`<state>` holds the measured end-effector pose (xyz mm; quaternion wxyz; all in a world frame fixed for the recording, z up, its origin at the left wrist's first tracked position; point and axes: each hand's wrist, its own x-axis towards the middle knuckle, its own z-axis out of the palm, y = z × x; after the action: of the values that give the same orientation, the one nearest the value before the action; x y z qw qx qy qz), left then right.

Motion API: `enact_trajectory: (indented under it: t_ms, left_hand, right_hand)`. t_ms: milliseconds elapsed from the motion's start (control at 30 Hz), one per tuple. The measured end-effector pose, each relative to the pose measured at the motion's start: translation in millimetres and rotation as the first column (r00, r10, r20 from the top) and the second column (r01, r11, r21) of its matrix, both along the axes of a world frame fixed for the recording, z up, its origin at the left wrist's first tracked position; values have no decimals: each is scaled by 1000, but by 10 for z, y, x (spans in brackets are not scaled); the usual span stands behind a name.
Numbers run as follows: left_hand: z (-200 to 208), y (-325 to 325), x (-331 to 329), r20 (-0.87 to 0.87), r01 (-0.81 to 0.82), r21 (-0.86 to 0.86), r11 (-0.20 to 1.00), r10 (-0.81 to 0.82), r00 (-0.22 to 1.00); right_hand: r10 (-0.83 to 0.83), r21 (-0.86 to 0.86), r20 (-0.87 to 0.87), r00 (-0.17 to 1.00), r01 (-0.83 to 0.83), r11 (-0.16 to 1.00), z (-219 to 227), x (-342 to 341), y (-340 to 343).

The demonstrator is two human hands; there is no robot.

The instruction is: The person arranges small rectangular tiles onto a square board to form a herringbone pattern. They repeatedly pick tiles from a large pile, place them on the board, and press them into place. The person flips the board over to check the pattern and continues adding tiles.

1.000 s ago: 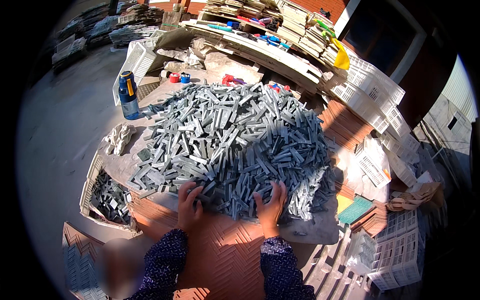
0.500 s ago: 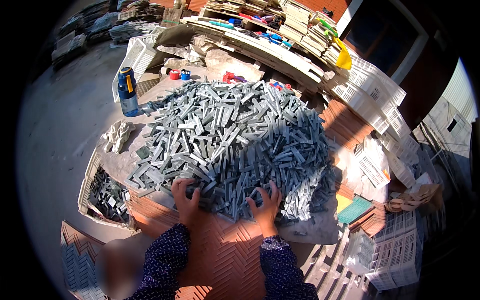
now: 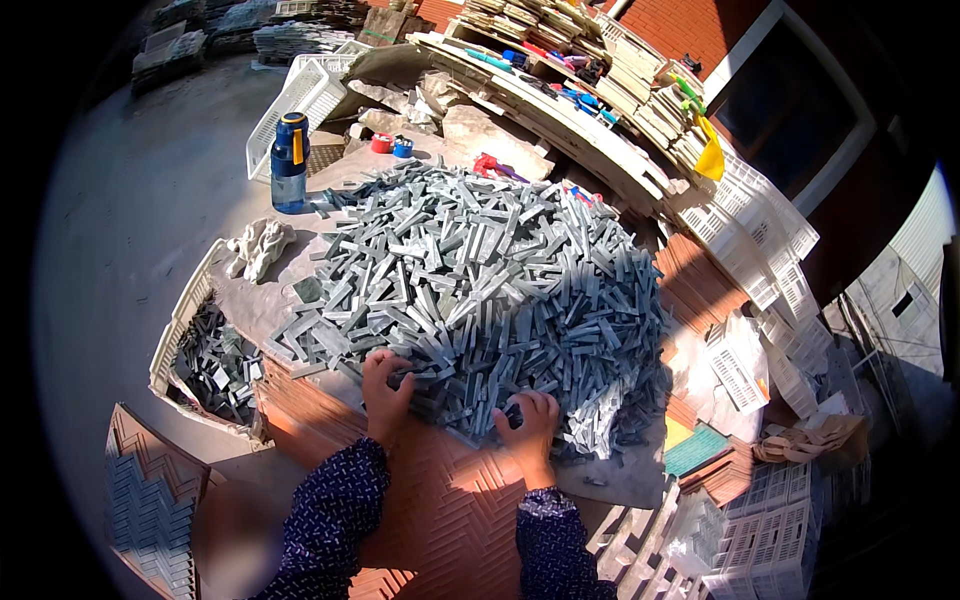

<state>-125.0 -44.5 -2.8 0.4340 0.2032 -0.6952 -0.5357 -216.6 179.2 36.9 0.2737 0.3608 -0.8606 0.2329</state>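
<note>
A large heap of grey-green stone strips [image 3: 480,270] covers the table before me. My left hand [image 3: 386,395] is at the heap's near left edge, its fingers curled toward the thumb. Farther right, my right hand [image 3: 530,430] is bent at the near edge too, fingers and thumb drawn together. Dark shapes show inside both grips, but I cannot make out what they are. Under my forearms lies a reddish-brown board with herringbone grooves [image 3: 450,510]; no strips show in the part I see.
A white crate of strips [image 3: 165,345] stands left, above a partly filled herringbone board [image 3: 150,500]. A blue bottle [image 3: 289,165] and white gloves [image 3: 260,248] lie beyond. At right are stacked reddish boards [image 3: 695,275], white crates [image 3: 760,540] and a green panel [image 3: 697,450].
Fingers of both hands have curled in more at the heap's near edge. My right hand has come slightly nearer to me. The whole view has shifted and turned a little.
</note>
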Motion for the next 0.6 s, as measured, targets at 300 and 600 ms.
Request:
enact_trajectory:
  t_ms: [300,600]
  left_hand:
    - [23,135,21,-23,26,-78,997,-27,999]
    - [244,431,35,-105,132,-201,971,-155,982]
  right_hand:
    - [-215,143,56,975,205,968,212,-38,-497]
    - [523,-680,675,521,165,714,349,-180,3]
